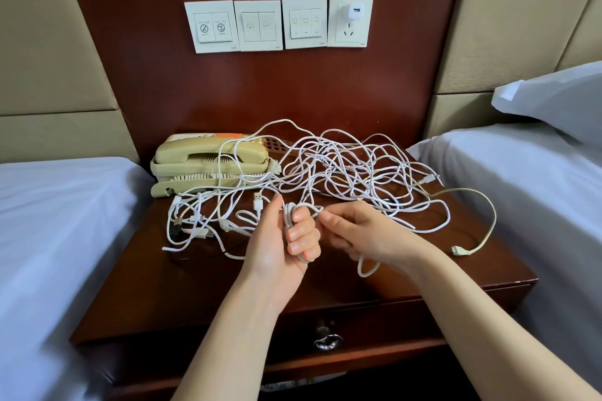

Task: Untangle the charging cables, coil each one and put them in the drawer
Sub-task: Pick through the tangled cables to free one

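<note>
A big tangle of white charging cables (351, 172) spreads over the dark wooden nightstand (169, 283), partly draped on the telephone. My left hand (283, 238) grips a small white coil of cable (288, 215), its fingers curled round the loops. Just to its right, my right hand (355, 234) pinches the same cable's free strand near the coil, and a loop of it hangs below that hand (368, 270). The drawer (374, 332) under the tabletop is closed, with a metal ring handle (327, 340).
A beige corded telephone (208, 159) stands at the nightstand's back left. Beds with white sheets flank the stand on the left (49, 238) and right (521, 189). Wall switches and a socket with a white charger (354, 12) sit on the panel behind.
</note>
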A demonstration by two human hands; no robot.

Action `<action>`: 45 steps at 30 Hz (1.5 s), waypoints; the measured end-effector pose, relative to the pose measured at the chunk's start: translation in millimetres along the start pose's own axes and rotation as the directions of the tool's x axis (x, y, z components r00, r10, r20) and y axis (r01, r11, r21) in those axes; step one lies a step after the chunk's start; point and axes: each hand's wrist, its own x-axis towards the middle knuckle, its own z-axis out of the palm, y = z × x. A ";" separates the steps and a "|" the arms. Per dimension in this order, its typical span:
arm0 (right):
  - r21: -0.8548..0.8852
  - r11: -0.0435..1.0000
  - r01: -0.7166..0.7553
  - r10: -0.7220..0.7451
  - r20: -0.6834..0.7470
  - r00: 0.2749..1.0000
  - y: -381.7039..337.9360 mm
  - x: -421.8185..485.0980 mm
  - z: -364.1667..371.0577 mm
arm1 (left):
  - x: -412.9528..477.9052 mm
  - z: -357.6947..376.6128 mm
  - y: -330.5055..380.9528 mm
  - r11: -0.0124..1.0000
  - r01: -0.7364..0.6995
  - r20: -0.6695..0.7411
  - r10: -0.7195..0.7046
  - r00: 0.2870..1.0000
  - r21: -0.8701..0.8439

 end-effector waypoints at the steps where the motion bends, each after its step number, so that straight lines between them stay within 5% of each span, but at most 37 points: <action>1: -0.050 0.999 0.003 -0.003 -0.004 1.000 0.3 -0.1 -1.0 | -0.1 -0.1 -0.6 1.000 0.000 -0.007 0.000 1.000 0.005; 11: -0.419 0.905 -0.074 -0.042 -0.261 0.965 20.1 -1.4 -10.7 | -8.2 -7.0 3.0 0.895 0.167 0.037 -0.200 0.979 0.414; 23: -0.023 0.994 -0.105 0.100 -0.164 0.981 1.4 -5.9 -23.6 | -5.7 -12.6 17.4 0.947 0.002 -0.058 0.017 0.998 0.323; 31: -0.153 0.986 -0.073 0.029 -0.270 0.963 6.6 -11.0 -33.5 | -9.4 -22.3 29.8 0.946 -0.055 -0.105 0.093 0.990 0.320; 39: 0.157 0.987 -0.021 0.025 -0.024 0.999 11.3 -15.4 -40.1 | -7.1 -36.9 43.1 0.955 -0.152 -0.222 0.210 0.952 0.253; 42: 0.062 0.998 -0.010 0.002 0.129 0.992 8.7 -19.4 -40.7 | -4.1 -40.3 48.1 0.955 -0.208 -0.286 0.264 0.921 0.211; 45: 0.033 0.999 0.004 -0.008 0.103 0.995 6.3 -22.5 -42.3 | -2.7 -49.3 54.5 0.960 -0.256 -0.328 0.279 0.902 0.112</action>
